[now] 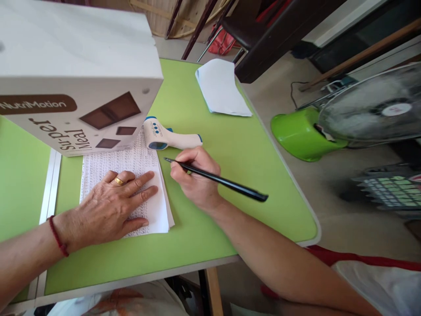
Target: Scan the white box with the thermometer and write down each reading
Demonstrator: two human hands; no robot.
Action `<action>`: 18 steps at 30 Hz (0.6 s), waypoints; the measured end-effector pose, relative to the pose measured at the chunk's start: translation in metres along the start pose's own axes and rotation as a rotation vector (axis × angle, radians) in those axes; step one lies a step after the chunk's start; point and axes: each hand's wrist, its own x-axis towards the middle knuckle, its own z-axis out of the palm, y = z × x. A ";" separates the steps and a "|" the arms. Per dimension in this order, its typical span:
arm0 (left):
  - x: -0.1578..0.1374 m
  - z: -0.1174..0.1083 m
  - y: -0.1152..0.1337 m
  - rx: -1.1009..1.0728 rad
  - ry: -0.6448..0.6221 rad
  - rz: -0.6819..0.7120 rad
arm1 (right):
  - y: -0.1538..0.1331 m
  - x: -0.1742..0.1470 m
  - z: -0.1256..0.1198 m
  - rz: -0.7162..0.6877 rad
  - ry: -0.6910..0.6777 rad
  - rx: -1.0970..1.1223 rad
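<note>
My left hand lies flat with its fingers spread on a sheet of paper covered in rows of handwriting, with a blank strip along its right side. A gold ring and a red cord bracelet are on that hand and wrist. In my right hand is a slim black pen, gripped near its tip. The tip points left, just off the paper's right edge; whether it touches anything I cannot tell. Beyond the hand lies a white and blue infrared thermometer. The paper's far end is hidden by a box.
A large white box with chocolate pictures stands at the left on the green table. Folded white paper lies near the far right corner. Right of the table are a green stool and a fan.
</note>
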 end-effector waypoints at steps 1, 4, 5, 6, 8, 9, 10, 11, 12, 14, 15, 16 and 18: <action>0.000 0.000 0.000 0.000 0.000 0.004 | 0.000 0.002 -0.002 -0.069 0.006 -0.042; 0.001 -0.001 -0.002 0.005 0.001 0.015 | 0.001 0.008 -0.011 -0.294 -0.038 -0.224; 0.001 -0.001 -0.002 0.007 0.001 0.017 | 0.002 0.009 -0.014 -0.343 -0.065 -0.298; 0.001 -0.001 -0.003 0.008 0.003 0.019 | 0.003 0.010 -0.018 -0.371 -0.098 -0.378; 0.001 -0.002 -0.003 0.006 0.006 0.019 | 0.005 0.011 -0.027 -0.388 -0.182 -0.536; 0.001 -0.002 -0.003 0.004 0.005 0.018 | 0.006 0.011 -0.031 -0.392 -0.241 -0.599; 0.001 -0.003 -0.003 0.001 0.003 0.018 | 0.007 0.011 -0.035 -0.396 -0.305 -0.648; 0.001 -0.003 -0.003 -0.001 -0.001 0.017 | 0.008 0.011 -0.038 -0.398 -0.365 -0.683; 0.001 -0.003 -0.004 -0.003 -0.003 0.017 | 0.008 0.011 -0.041 -0.399 -0.416 -0.707; 0.000 -0.004 -0.004 -0.004 -0.006 0.016 | 0.009 0.011 -0.044 -0.390 -0.480 -0.727; 0.000 -0.005 -0.004 -0.004 -0.009 0.013 | 0.009 0.011 -0.045 -0.377 -0.497 -0.725; -0.001 -0.005 -0.004 -0.002 -0.014 0.009 | 0.008 0.011 -0.045 -0.361 -0.507 -0.716; -0.001 -0.006 -0.005 -0.002 -0.024 0.005 | 0.008 0.011 -0.045 -0.329 -0.525 -0.674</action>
